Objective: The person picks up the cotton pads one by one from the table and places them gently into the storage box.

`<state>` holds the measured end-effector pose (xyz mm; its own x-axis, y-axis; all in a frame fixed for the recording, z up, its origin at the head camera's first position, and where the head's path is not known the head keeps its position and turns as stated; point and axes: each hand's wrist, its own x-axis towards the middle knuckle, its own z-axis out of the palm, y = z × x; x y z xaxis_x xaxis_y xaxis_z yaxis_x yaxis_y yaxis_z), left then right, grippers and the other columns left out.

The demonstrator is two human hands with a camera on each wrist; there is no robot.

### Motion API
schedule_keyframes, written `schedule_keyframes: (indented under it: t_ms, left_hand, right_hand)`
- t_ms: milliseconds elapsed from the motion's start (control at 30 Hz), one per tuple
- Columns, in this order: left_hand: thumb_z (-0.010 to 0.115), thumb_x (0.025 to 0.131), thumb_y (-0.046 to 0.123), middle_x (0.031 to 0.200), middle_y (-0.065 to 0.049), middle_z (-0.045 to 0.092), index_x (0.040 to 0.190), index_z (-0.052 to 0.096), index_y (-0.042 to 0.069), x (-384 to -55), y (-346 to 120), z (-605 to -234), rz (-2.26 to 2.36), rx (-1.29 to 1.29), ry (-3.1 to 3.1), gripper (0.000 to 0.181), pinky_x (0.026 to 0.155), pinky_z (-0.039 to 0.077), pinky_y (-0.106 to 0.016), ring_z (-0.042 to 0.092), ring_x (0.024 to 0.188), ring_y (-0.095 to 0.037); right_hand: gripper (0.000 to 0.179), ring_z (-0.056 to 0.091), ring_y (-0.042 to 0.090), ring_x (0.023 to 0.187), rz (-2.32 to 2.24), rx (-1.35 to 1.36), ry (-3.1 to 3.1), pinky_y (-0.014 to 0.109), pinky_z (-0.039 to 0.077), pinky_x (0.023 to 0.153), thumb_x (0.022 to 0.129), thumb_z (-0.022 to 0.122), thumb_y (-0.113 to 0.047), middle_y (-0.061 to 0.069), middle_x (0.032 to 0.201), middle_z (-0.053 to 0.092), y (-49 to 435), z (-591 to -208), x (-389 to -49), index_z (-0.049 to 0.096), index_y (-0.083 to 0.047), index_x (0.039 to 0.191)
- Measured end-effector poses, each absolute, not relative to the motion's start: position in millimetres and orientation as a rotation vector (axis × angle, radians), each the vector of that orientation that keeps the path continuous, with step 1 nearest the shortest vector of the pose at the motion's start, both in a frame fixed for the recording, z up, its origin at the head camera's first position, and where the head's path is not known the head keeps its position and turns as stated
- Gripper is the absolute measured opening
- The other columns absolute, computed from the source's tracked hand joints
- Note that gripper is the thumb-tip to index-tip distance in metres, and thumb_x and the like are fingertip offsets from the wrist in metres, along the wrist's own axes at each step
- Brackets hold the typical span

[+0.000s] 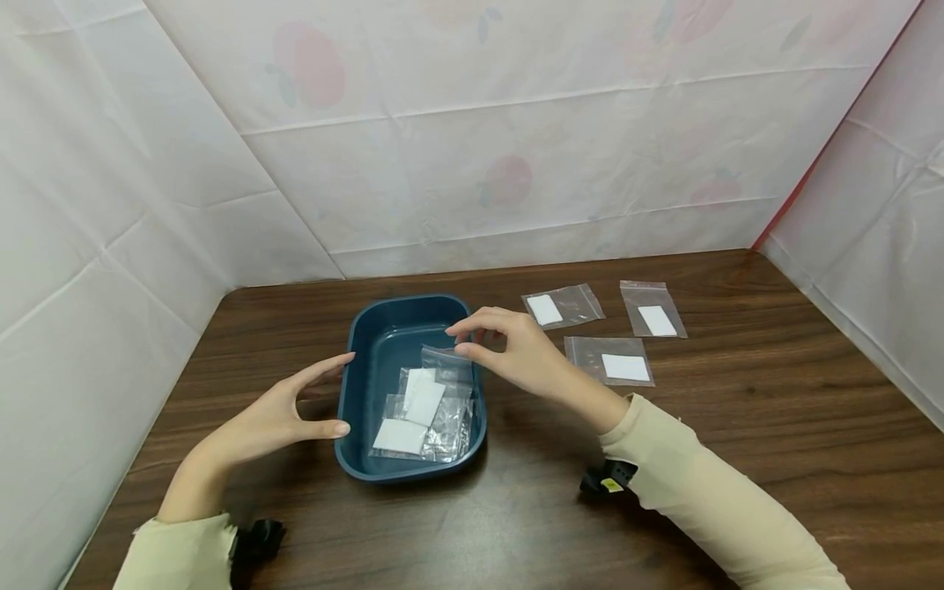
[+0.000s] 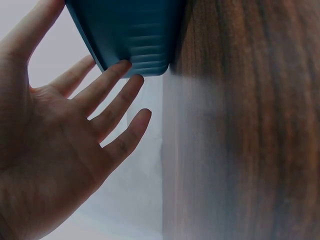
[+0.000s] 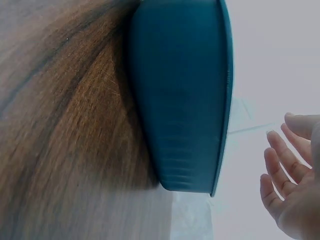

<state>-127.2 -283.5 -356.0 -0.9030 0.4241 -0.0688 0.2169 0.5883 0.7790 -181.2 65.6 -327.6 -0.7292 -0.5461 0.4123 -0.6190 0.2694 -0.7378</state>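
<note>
A dark blue plastic tray [image 1: 410, 474] stands on the wooden table with several clear zip bags [image 1: 450, 426] inside, overlapping one another. White rectangular pieces [image 1: 401, 436] show through them. At the tray's left side my left hand [image 1: 269, 418] has thumb and fingers spread, fingertips right at the rim. In the left wrist view its fingers [image 2: 117, 107] are extended beside the tray wall [image 2: 135, 40]. Over the right rim hovers my right hand [image 1: 516, 348], thumb and index finger apart with nothing between them. The right wrist view shows its fingers [image 3: 282, 165] loosely bent and holding nothing.
Right of the tray, three more zip bags lie flat on the table [image 1: 531, 508], each with a white piece: one at the back [image 1: 578, 305], one farther right [image 1: 652, 295] and one nearer [image 1: 586, 356]. White sheeting [image 1: 442, 197] walls off the back and sides.
</note>
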Motion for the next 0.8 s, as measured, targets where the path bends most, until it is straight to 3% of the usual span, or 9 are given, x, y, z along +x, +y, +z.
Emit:
schedule_keyframes:
  t_ms: [167, 433, 667, 800]
  left_hand:
    - [0.078, 0.087, 0.030, 0.158, -0.010, 0.032, 0.157, 0.029, 0.026, -127, -284, -356, 1.217, 0.515, 2.564, 0.085, 0.097, 0.036, -0.069, 0.034, 0.137, -0.044]
    - [0.078, 0.088, 0.031, 0.158, -0.009, 0.031, 0.157, 0.029, 0.027, -127, -283, -354, 1.210, 0.506, 2.563, 0.084, 0.097, 0.035, -0.070, 0.033, 0.137, -0.044]
    - [0.077, 0.088, 0.030, 0.158, -0.009, 0.031, 0.157, 0.029, 0.028, -127, -283, -354, 1.202, 0.509, 2.567, 0.084, 0.095, 0.037, -0.069, 0.034, 0.137, -0.044]
    - [0.078, 0.088, 0.030, 0.158, -0.008, 0.032, 0.156, 0.029, 0.028, -127, -283, -355, 1.193, 0.511, 2.576, 0.084, 0.095, 0.037, -0.070, 0.033, 0.137, -0.044]
  right_hand:
    - [0.022, 0.060, 0.011, 0.088, 1.493, 1.121, -2.409, 0.047, 0.050, 0.076, 0.092, 0.072, -0.012, -0.004, 0.097, 0.068, 77, -324, -178, 0.073, -0.010, 0.114]
    - [0.021, 0.060, 0.012, 0.087, 1.454, 1.042, -2.458, 0.033, 0.050, 0.075, 0.092, 0.072, -0.010, -0.003, 0.096, 0.069, 100, -320, -177, 0.073, -0.011, 0.113]
    - [0.022, 0.059, 0.011, 0.086, 1.409, 0.966, -2.510, 0.042, 0.049, 0.079, 0.091, 0.073, -0.009, -0.006, 0.093, 0.069, 119, -321, -178, 0.074, -0.012, 0.113]
    - [0.022, 0.058, 0.012, 0.087, 1.386, 0.918, -2.543, 0.034, 0.049, 0.077, 0.091, 0.073, -0.011, -0.006, 0.096, 0.068, 130, -323, -177, 0.073, -0.014, 0.113]
